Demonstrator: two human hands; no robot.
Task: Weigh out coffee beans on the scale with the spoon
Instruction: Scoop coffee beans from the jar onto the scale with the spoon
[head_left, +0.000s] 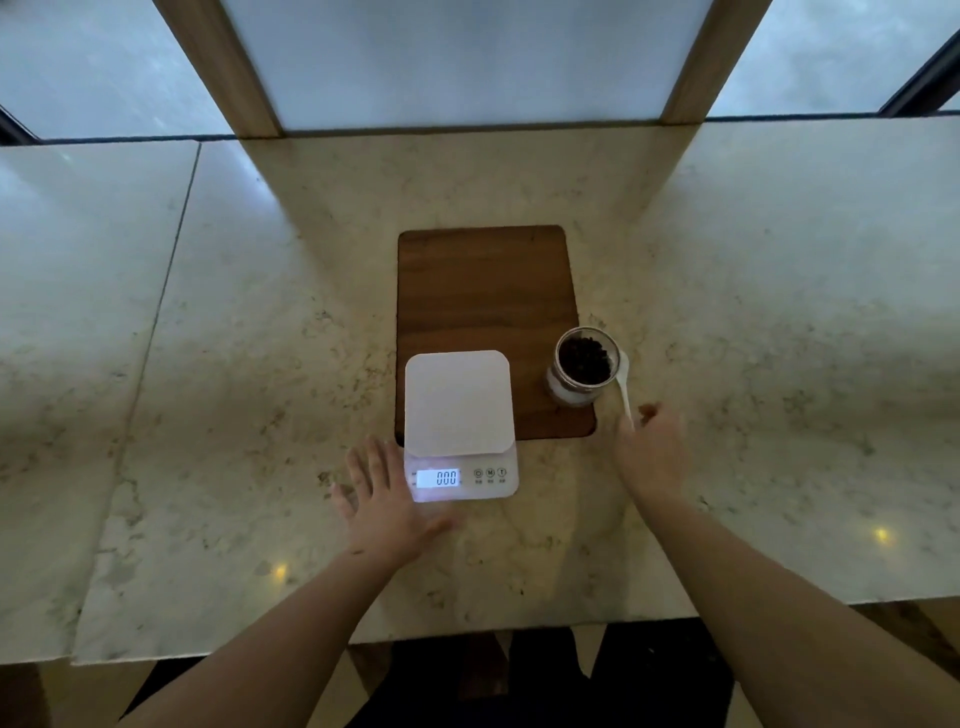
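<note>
A white digital scale (458, 402) sits at the near end of a brown wooden board (485, 291), its lit display reading 000. A glass jar of dark coffee beans (584, 366) stands open on the board's near right corner. A white plastic spoon (625, 382) leans beside the jar, bowl end up at the rim. My right hand (652, 452) grips the lower end of the spoon's handle. My left hand (387, 496) lies flat on the counter with fingers spread, just left of the scale's display.
The marble counter (208, 364) stretches wide to both sides, with a seam on the left. Its front edge runs close to my body. Frosted window panels and wooden posts (228, 67) stand behind the counter.
</note>
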